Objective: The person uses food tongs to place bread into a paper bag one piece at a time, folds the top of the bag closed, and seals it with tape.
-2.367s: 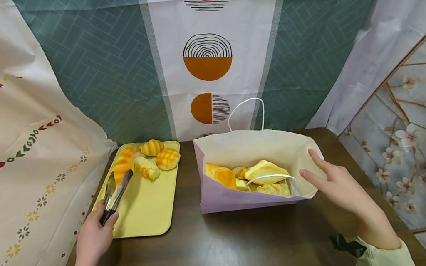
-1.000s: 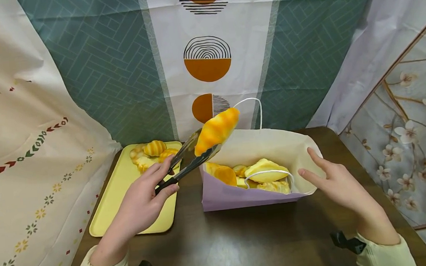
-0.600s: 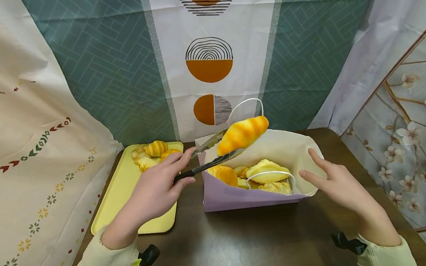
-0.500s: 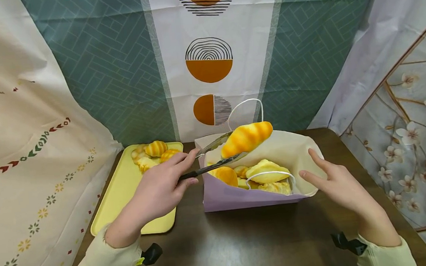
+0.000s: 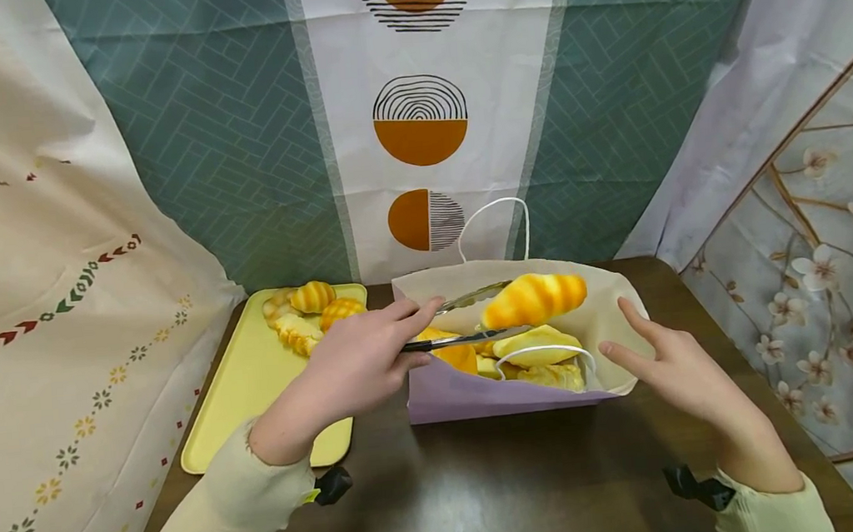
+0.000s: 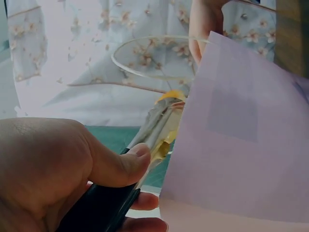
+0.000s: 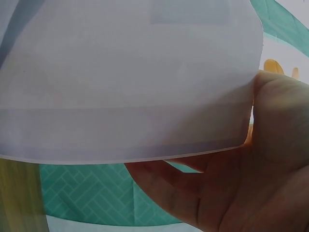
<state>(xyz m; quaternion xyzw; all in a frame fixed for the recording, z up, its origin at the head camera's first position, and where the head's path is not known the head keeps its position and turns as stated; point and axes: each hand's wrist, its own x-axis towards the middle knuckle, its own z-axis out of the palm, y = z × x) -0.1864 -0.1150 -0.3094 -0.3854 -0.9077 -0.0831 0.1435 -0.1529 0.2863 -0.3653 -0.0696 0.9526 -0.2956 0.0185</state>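
Observation:
My left hand (image 5: 362, 359) grips the black handles of a pair of metal tongs (image 5: 467, 300). Between the tongs' ends is an orange-yellow ridged bread roll (image 5: 538, 297), above the mouth of a lilac paper bag (image 5: 497, 398) with a cream inside. In the left wrist view, the bag's side (image 6: 241, 121) hides much of the tongs' far end and the roll. My right hand (image 5: 679, 371) holds the bag's right rim, thumb and a finger reaching over to the inside. From the right wrist, the bag wall (image 7: 125, 87) covers its fingertips. Several breads (image 5: 538, 345) lie in the bag.
A yellow tray (image 5: 238, 406) on the left holds several more breads (image 5: 314, 296) at its far end. White cord handles (image 5: 492, 202) stand at the bag's back and loop across its front. Patterned cloth (image 5: 237, 147) hangs behind the brown table (image 5: 452, 498) and at both sides.
My left hand carried the ridged roll in the tongs from the tray up and rightward, then lowered it over the bag's opening. The right hand stayed on the bag's rim.

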